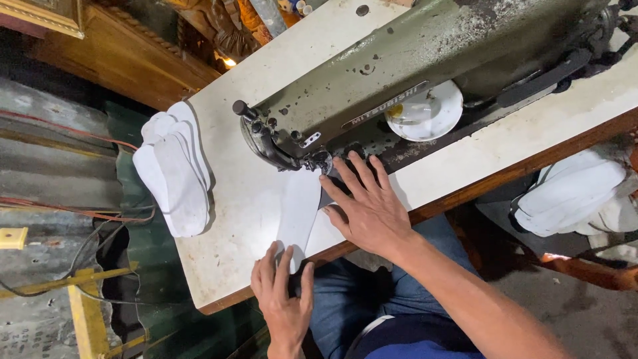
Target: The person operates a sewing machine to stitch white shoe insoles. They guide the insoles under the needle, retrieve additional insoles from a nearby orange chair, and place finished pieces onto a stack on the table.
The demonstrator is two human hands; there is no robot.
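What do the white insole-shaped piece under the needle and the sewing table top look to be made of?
Insole piece: thin white foam or felt-like sheet, matte, lying flat under both hands; exact material unclear. Table top: cream laminate over wood, judging by its scuffed smooth face and brown edge.

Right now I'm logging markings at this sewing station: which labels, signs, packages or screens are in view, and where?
Nameplate: a narrow slanted strip with raised lettering on the front of the olive-green sewing machine, above the right hand.
No packages, signs or screens in view.
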